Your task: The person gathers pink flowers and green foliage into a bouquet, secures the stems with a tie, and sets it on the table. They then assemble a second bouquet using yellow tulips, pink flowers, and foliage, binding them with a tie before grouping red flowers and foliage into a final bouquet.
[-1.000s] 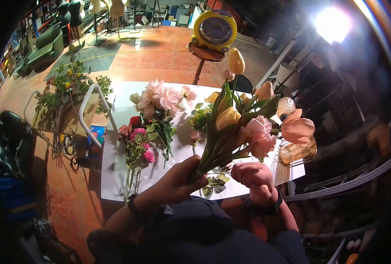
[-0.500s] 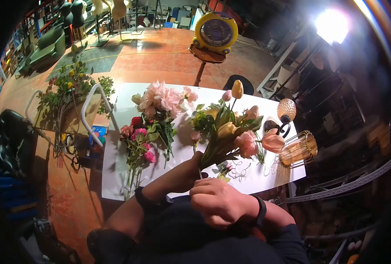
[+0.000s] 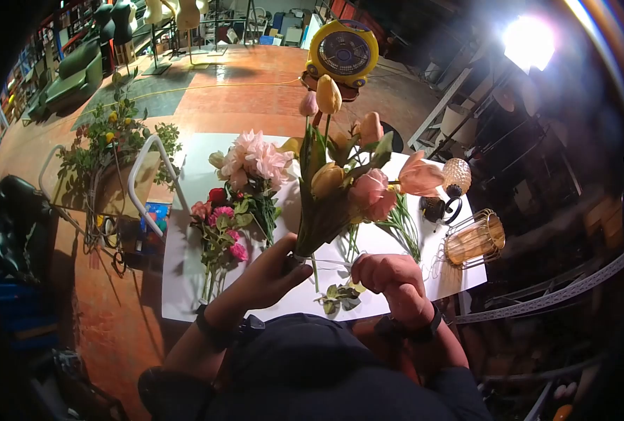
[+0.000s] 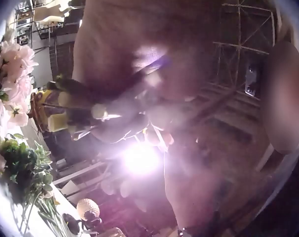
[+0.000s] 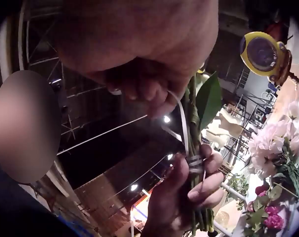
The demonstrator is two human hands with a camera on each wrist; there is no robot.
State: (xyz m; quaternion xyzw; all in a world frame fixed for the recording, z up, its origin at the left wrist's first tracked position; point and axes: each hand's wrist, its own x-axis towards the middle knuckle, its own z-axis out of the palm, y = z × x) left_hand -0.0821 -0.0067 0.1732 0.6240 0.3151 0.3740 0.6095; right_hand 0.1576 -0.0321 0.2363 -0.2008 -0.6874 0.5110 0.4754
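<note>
My left hand [image 3: 273, 272] grips the stems of a bouquet [image 3: 329, 186] of yellow and pink tulips, a pink rose and long green leaves, held upright above the table. A thin white ribbon [image 5: 183, 123] is wound around the stems [image 5: 194, 185], its turns lying just beside the left fingers in the right wrist view. My right hand [image 3: 392, 281], fingers curled, pinches the ribbon's free end to the right of the stems. Between the two hands the ribbon stretches across in the head view. Glare and shadow hide much of the left wrist view.
On the white table [image 3: 277, 298] lie pink peonies [image 3: 256, 158], red and magenta flowers [image 3: 220, 217], loose green stems [image 3: 403, 231] and a leafy sprig [image 3: 340, 298]. A wire-framed lantern [image 3: 474, 240] and a globe lamp [image 3: 457, 177] occupy the right side. Behind stands a yellow fan [image 3: 343, 56].
My right hand came in across the front of the stems, then swung back out to the right, drawing the ribbon. The bouquet shifted left and stands more upright, still in my left hand.
</note>
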